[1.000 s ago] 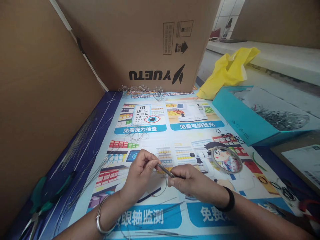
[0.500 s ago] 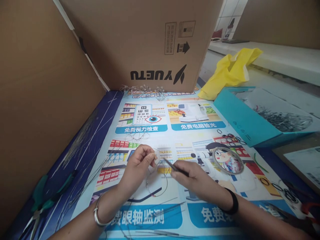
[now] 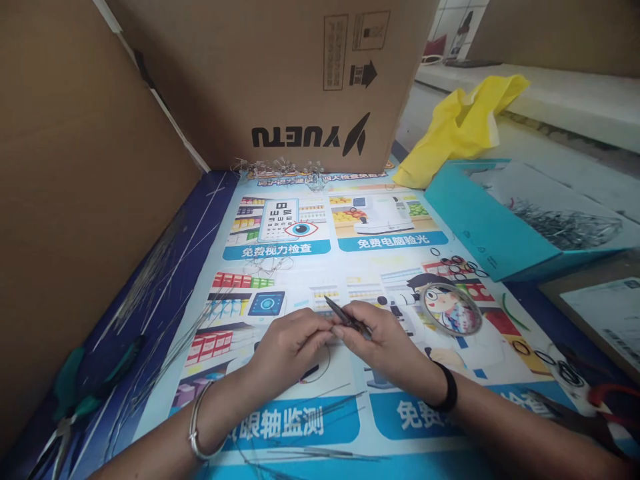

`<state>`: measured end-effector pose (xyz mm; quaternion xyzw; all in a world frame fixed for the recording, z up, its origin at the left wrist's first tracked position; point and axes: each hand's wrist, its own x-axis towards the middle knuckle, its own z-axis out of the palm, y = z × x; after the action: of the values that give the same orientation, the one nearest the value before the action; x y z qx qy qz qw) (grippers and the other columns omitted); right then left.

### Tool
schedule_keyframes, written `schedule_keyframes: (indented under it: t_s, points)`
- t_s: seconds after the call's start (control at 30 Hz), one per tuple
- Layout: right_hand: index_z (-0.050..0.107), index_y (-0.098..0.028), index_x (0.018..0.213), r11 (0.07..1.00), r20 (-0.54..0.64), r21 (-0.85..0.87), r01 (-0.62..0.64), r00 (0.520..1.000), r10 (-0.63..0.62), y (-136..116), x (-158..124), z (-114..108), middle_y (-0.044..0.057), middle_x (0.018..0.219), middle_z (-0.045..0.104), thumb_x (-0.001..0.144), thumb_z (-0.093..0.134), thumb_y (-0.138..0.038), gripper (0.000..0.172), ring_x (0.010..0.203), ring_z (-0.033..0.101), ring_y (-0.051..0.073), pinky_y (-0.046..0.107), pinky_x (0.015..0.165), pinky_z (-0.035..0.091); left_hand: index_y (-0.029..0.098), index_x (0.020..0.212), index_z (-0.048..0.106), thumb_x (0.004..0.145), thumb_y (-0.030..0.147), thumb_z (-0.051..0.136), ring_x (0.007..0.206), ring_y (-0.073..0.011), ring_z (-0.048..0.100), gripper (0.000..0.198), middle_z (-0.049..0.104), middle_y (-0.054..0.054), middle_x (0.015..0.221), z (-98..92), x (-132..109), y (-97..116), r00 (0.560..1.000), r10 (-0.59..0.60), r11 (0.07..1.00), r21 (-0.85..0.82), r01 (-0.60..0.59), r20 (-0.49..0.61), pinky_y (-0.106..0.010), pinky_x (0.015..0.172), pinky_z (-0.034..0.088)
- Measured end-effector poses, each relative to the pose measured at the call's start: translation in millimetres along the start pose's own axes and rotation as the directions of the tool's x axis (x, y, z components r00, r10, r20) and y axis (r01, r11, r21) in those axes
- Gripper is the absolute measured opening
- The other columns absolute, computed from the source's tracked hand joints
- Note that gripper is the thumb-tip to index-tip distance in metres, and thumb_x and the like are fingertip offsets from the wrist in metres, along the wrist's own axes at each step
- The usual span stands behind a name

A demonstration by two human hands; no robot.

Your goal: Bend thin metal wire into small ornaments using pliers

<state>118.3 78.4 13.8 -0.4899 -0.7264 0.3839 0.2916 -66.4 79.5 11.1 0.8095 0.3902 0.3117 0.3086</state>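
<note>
Over the printed poster (image 3: 280,267), my left hand (image 3: 295,340) is closed, thumb and fingers pinched on a thin wire loop (image 3: 327,367) that hangs below the fingers. My right hand (image 3: 380,337) is wrapped round a dark pointed tool (image 3: 350,319), its tip pointing up and left. The two hands meet at the fingertips, near the wire, whose upper part is hidden by the fingers. A roll of clear tape (image 3: 453,310) lies to the right of my right hand.
Green-handled pliers (image 3: 75,393) lie at the lower left beside loose wires. Cardboard (image 3: 280,73) stands behind and at left. At right are a teal box (image 3: 493,227) of metal pieces, a yellow bag (image 3: 460,133), black rings (image 3: 570,373) and red-handled pliers (image 3: 610,400).
My left hand has moved right and slightly down, and my right hand slightly up, so their fingertips now meet. The wire loop is more covered by my left hand. The view has shifted a little.
</note>
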Motion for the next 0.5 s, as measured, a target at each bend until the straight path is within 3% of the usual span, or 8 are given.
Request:
schedule_keyframes:
  t_s: [0.13, 0.3, 0.4, 0.5]
  points:
    - [0.048, -0.018, 0.067, 0.999, -0.042, -0.05, 0.014, 0.999, -0.016, 3.5, -0.2, -0.1, -0.003, 0.06, 0.047, 0.082, 0.049, -0.026, 0.017, 0.056, 0.042, 0.01, 0.022, 0.053, 0.03, 0.021, 0.091, 0.063, 0.088, 0.022, 0.047, 0.081, -0.0143, 0.062, 0.016, 0.069, -0.003, 0.088, -11.9, 3.5, -2.6, 0.993, -0.073, 0.997, 0.004, 0.073, 0.09, -0.025, 0.072, 0.046]
    - [0.044, -0.018, 0.064, 0.991, -0.064, -0.126, 0.053, 0.996, -0.061, 7.8, -0.4, -0.8, -0.003, 0.06, 0.045, 0.082, 0.048, -0.024, 0.019, 0.055, 0.04, 0.009, 0.023, 0.052, 0.028, 0.021, 0.086, 0.062, 0.086, 0.021, 0.047, 0.079, -0.0169, 0.059, 0.015, 0.065, -0.002, 0.084, -32.8, 8.2, -6.3, 0.949, -0.202, 0.95, 0.285, 0.129, 0.243, -0.027, 0.067, 0.043]
    - [0.044, -0.018, 0.065, 0.983, -0.047, -0.161, 0.086, 0.994, -0.095, 8.1, -0.9, -0.6, -0.002, 0.06, 0.045, 0.082, 0.048, -0.023, 0.018, 0.056, 0.041, 0.01, 0.023, 0.053, 0.028, 0.021, 0.085, 0.063, 0.084, 0.021, 0.048, 0.077, -0.0186, 0.058, 0.014, 0.064, -0.003, 0.083, -34.1, 7.8, -6.0, 0.92, -0.257, 0.91, 0.394, 0.128, 0.297, -0.028, 0.066, 0.043]
    - [0.044, -0.018, 0.065, 0.98, -0.031, -0.163, 0.116, 0.992, -0.122, 8.0, -1.6, 0.0, -0.002, 0.061, 0.046, 0.082, 0.048, -0.021, 0.017, 0.057, 0.041, 0.01, 0.023, 0.054, 0.029, 0.021, 0.087, 0.064, 0.083, 0.019, 0.048, 0.08, -0.0196, 0.058, 0.016, 0.064, -0.004, 0.084, -26.6, 6.2, -5.8, 0.938, -0.202, 0.922, 0.379, 0.085, 0.282, -0.03, 0.068, 0.044]
